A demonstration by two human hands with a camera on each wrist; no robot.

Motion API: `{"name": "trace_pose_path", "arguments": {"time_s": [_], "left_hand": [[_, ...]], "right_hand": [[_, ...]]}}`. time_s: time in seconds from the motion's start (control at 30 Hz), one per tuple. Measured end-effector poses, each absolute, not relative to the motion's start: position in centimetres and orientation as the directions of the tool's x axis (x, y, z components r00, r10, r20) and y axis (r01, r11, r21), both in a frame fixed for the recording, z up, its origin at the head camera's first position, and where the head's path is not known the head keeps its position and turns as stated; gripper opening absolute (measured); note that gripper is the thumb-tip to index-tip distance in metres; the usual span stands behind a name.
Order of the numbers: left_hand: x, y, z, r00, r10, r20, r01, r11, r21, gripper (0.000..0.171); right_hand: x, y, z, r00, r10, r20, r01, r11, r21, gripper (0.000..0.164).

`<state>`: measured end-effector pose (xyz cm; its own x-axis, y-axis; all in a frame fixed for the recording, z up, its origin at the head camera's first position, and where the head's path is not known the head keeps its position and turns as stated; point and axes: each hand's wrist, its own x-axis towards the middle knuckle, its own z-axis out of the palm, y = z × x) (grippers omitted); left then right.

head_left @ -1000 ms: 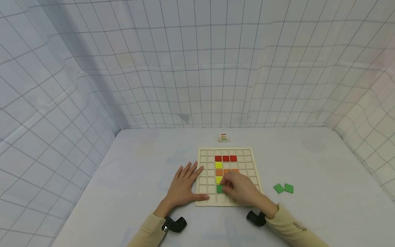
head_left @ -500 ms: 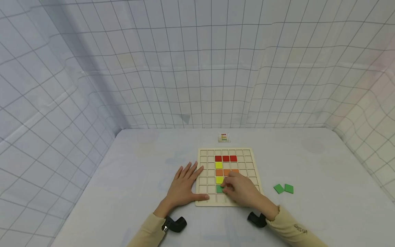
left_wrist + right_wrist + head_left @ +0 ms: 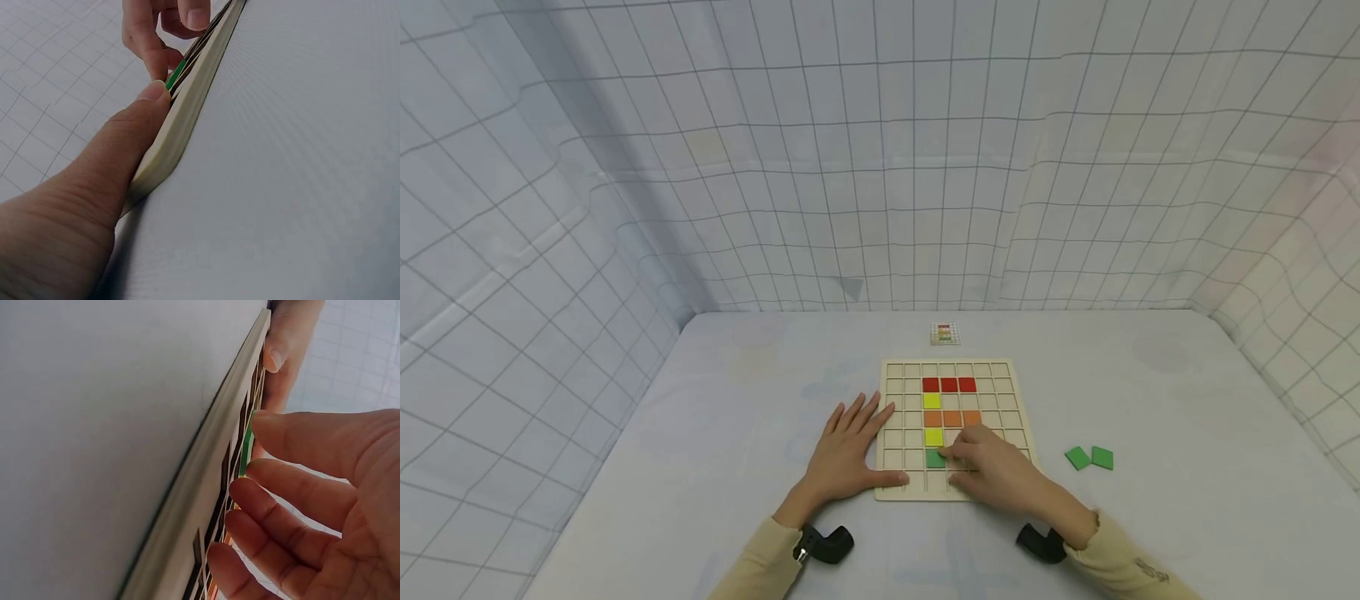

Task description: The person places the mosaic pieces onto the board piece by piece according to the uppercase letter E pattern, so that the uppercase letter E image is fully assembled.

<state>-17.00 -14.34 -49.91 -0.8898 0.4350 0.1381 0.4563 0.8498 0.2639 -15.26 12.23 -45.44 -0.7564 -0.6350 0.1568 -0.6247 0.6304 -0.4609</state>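
Observation:
A pale gridded board [image 3: 997, 400] lies on the table. My left hand [image 3: 844, 460] rests on its left side with fingers spread; the thumb lies on the front left corner area. Over the board's lower right is my right hand [image 3: 1000, 473]. Its index fingertip touches a green tile [image 3: 933, 460] set in a cell, while the thumb stands apart from that tile. In the right wrist view the fingers are loosely bent beside the green tile [image 3: 246, 449]. The left wrist view shows the left thumb [image 3: 128, 134] pressed on the board's edge [image 3: 194, 103].
Red tiles [image 3: 949, 385], yellow tiles [image 3: 932, 401] and orange tiles [image 3: 952, 419] sit in the board's cells. Two loose green tiles [image 3: 1078, 457] lie to the right. Behind the board is a small pattern card [image 3: 944, 334]. Gridded cloth walls [image 3: 880, 208] enclose the table.
My right thumb and index finger have parted and the hand has shifted slightly right and toward me, leaving the green tile in its cell. The left hand has stayed still.

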Motion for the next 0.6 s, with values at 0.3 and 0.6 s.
{"name": "trace_pose_path", "arguments": {"time_s": [0.3,0.6], "left_hand": [[-17.0,-14.3,-50.0,-0.884,0.445,0.143,0.467,0.845,0.260,0.103],[-17.1,-14.4,-50.0,-0.886,0.442,0.144,0.465,0.847,0.259,0.104]], "right_hand": [[-14.4,15.5,-45.6,-0.722,-0.653,0.227,-0.646,0.520,-0.560,0.019],[-14.1,20.0,-45.2,-0.899,-0.393,0.195,-0.436,0.755,-0.489,0.010]]}}
